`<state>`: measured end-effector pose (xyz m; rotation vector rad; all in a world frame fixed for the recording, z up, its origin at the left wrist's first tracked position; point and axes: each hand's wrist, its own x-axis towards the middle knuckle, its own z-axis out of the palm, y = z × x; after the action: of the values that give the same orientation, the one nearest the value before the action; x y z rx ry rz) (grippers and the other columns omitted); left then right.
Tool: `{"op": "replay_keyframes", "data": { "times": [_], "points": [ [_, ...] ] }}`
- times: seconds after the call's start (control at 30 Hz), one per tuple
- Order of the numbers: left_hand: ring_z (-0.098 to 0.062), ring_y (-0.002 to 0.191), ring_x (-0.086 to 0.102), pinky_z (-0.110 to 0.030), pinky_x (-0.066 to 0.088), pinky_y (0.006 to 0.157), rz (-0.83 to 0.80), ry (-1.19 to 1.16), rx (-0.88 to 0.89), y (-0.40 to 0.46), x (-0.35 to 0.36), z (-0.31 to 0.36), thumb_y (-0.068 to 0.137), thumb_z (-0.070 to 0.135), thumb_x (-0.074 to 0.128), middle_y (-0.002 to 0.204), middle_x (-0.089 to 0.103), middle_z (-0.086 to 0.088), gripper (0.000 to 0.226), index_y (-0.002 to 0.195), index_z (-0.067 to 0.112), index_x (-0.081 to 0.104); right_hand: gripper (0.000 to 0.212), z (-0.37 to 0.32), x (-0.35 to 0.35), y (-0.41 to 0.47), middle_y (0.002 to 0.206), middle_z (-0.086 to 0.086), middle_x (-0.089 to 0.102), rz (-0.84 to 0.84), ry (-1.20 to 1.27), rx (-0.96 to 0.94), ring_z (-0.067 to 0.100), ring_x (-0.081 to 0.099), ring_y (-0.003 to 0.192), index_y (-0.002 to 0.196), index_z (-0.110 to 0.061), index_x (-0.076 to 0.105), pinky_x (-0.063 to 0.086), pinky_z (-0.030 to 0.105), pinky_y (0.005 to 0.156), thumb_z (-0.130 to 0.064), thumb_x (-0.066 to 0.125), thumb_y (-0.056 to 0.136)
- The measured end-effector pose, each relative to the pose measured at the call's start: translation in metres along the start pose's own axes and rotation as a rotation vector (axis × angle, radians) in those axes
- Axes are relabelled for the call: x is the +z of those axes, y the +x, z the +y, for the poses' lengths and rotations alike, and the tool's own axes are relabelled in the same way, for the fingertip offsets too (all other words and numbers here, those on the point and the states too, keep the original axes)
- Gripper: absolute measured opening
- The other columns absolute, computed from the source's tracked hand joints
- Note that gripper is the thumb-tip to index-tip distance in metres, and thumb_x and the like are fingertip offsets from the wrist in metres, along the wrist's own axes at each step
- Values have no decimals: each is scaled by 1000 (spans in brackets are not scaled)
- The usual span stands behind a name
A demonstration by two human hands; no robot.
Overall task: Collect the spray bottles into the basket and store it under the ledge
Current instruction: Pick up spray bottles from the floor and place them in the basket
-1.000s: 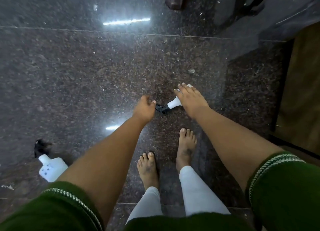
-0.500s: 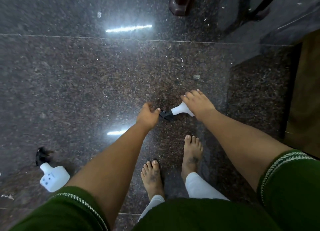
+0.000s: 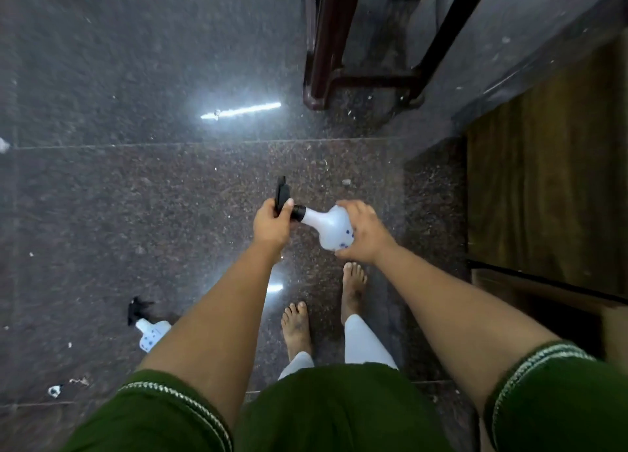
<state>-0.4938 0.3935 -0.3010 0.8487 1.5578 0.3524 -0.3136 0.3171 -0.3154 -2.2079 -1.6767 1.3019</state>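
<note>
Bottle (image 3: 328, 227) hangs sideways between hands: left hand (image 3: 272, 222) grips nozzle, right hand (image 3: 365, 234) its base.

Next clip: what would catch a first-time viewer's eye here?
First, the white spray bottle held sideways above the dark floor at centre: the left hand grips its black trigger head, the right hand its body. Then a second spray bottle lying on the floor at lower left, partly behind the left forearm.
</note>
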Motion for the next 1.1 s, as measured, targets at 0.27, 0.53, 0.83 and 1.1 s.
{"op": "replay_keyframes", "data": {
  "times": [0.27, 0.53, 0.83, 1.1],
  "points": [
    [-28, 97, 62, -55, 52, 91, -179, 245, 215, -112, -10, 96, 96, 25, 53, 101, 59, -3, 14, 103, 19, 42, 85, -71, -81, -127, 130, 8, 38, 50, 130, 158, 29, 36, 124, 135, -33, 35, 39, 43, 100, -47, 79, 64],
    [-33, 102, 62, -59, 52, 88, -412, 404, 427, -221, 54, 167, 94, 26, 54, 100, 62, -1, 20, 85, 43, 47, 44, -75, -142, -236, 129, 10, 40, 342, 390, 362, 30, 39, 125, 123, -23, 55, 41, 42, 101, -44, 62, 85],
    [-24, 96, 61, -48, 54, 86, -712, 680, 750, -332, 183, 195, 92, 28, 57, 97, 58, 3, 14, 105, 27, 51, 44, -17, -186, -351, 122, 7, 56, 629, 526, 500, 28, 46, 117, 121, -17, 56, 41, 38, 95, -40, 64, 84],
    [-11, 76, 64, -22, 50, 67, -1075, 863, 856, -448, 325, 157, 81, 30, 73, 82, 63, 11, 23, 95, 17, 61, 50, 80, -183, -487, 130, 4, 54, 934, 780, 776, 26, 49, 120, 129, -17, 50, 39, 32, 90, -37, 64, 85]
  ]
}}
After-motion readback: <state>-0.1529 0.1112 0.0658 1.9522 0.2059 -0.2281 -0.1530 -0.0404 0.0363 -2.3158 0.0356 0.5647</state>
